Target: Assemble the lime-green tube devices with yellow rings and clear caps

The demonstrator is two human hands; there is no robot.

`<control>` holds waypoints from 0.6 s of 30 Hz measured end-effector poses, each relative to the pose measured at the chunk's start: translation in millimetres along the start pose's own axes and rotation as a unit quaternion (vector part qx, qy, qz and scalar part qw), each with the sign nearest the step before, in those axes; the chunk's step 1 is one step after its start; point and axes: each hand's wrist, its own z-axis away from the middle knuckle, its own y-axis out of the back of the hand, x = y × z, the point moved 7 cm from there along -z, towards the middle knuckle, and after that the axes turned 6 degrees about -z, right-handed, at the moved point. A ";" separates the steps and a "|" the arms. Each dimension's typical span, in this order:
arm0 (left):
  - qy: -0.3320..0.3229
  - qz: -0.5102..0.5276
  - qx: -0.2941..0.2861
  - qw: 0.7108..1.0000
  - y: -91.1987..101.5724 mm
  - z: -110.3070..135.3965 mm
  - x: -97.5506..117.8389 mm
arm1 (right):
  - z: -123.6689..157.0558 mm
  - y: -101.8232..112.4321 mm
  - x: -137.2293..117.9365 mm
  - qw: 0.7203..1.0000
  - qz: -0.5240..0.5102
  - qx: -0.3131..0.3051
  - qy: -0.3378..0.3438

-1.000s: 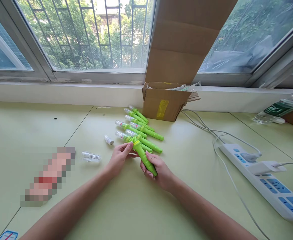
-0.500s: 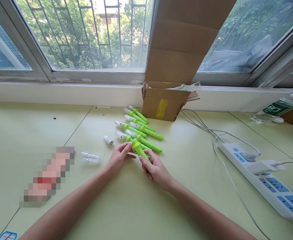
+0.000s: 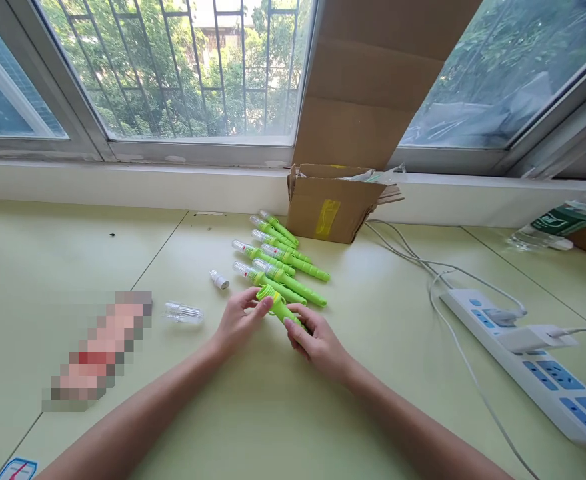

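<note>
My right hand (image 3: 317,343) is wrapped round the body of a green pen-like tube (image 3: 277,307), which points up and to the left. My left hand (image 3: 237,320) pinches the tube's open upper end with thumb and forefinger. Just behind my hands lies a row of several assembled green tubes with clear caps (image 3: 280,263). A clear cap (image 3: 183,313) lies on the table left of my left hand. A small white piece (image 3: 219,280) lies further back, next to the row.
A small open cardboard box (image 3: 327,203) stands by the window sill behind the tubes. A white power strip (image 3: 537,373) with cables runs along the right. A plastic bottle (image 3: 557,223) lies at far right. A blurred patch (image 3: 97,350) lies at left.
My right hand has slid up the green tube and now covers most of its body. The tube's top end has tipped toward my left fingers, which stay on it.
</note>
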 end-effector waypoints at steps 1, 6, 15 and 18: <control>-0.022 -0.033 0.025 0.999 5.1 0.7 1.7 | 0.5 1.9 -1.8 0.999 0.025 0.012 0.021; -0.110 -0.236 0.174 0.950 33.6 0.7 12.4 | 2.7 5.8 -4.0 0.991 0.111 0.030 0.070; -0.036 -0.601 0.173 0.780 31.2 -6.6 -6.3 | 3.7 3.8 -3.5 0.986 0.149 0.018 0.077; -0.051 -0.612 0.141 0.777 24.7 -5.6 -7.3 | 4.0 4.1 -3.6 0.984 0.156 0.023 0.081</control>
